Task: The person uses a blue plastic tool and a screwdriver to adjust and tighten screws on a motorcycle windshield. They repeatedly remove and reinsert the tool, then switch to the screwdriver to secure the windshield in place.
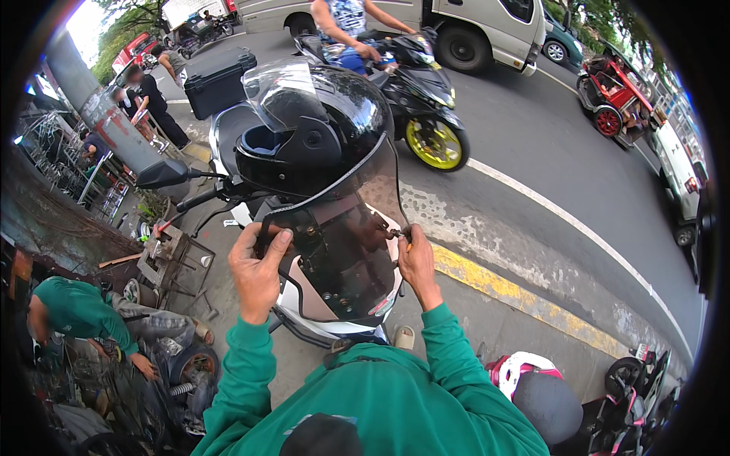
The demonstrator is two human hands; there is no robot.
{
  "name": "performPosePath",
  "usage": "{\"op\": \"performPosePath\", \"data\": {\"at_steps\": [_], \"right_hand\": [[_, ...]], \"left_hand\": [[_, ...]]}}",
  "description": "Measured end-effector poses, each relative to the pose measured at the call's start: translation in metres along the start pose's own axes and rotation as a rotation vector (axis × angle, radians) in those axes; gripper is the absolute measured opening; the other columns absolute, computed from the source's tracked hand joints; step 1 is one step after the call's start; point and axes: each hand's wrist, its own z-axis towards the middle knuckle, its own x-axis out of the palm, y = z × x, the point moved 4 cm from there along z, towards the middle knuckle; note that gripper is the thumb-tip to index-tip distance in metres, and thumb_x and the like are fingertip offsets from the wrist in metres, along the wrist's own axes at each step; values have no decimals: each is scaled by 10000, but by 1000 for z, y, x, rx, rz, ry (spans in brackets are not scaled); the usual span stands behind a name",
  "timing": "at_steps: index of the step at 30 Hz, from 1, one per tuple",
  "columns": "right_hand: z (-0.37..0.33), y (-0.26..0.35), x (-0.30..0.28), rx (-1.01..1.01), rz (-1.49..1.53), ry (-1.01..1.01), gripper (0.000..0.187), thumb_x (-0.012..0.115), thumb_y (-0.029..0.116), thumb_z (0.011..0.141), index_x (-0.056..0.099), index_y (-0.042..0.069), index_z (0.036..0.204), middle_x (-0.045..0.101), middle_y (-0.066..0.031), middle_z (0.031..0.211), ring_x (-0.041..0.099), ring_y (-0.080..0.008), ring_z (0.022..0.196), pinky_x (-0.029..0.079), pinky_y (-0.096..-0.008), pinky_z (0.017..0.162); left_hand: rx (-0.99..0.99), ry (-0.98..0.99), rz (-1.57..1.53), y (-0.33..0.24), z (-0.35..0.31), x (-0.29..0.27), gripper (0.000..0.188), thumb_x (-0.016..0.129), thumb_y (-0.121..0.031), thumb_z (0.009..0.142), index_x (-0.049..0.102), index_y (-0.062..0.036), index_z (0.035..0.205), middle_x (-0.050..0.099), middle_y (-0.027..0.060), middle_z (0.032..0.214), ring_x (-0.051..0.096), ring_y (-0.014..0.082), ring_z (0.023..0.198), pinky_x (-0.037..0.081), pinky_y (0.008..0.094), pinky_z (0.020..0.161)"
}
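Note:
A tinted motorcycle windshield [346, 270] stands in front of me at the handlebar end of a white scooter [285, 308]. My left hand [255, 266] grips its left edge, thumb toward me; the fingertips are partly hidden. At the right edge, my right hand [416, 262] is closed, its thumb and finger pinching a small dark metal fitting [396, 232] against the shield's side. Dark brackets show through the tinted plastic. Behind the shield, a black helmet [346, 102] with its clear visor raised rests on the scooter.
A black top box [220, 83] and left mirror [163, 173] stick out from the scooter. At lower left, a person in green [84, 315] bends by a wheel [196, 365]. A wooden stand [163, 262] is nearby. Beyond the yellow curb [502, 289], a rider's black motorcycle [422, 99] is on the road.

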Motion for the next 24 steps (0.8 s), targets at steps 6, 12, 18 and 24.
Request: {"op": "performPosePath", "data": {"at_steps": [6,12,18,24], "right_hand": [[7,-17,6,269,66,112,433,543,378,1109,595,-24,955,645,-278,833,644,-496,824,471,-538,739],[8,-13,1,201,14,68,328,620,302,1060,594,-17,988,675,-271,907,646,-500,897,489,-544,777],[2,-3,1,-36,-75,31,185,609,163,1040,530,7,1102,624,-262,1047,623,-504,993,499,-574,822],[1,-6,5,66,-17,-17,251,636,218,1039,539,-2,1112,659,-291,964,641,-528,955,491,-595,807]], "left_hand": [[-19,14,10,0,0,0,139,772,-106,1004,684,-8,1049,721,46,916,706,140,819,585,289,764],[39,43,54,-3,2,1,131,769,-108,1006,687,-7,1027,715,36,896,684,121,796,561,276,759],[30,11,16,0,1,0,148,792,-110,992,696,-3,1025,720,24,903,666,99,796,533,252,754],[15,33,5,-1,1,1,138,780,-105,1002,689,-4,1025,719,26,909,664,102,821,532,257,775]]}}
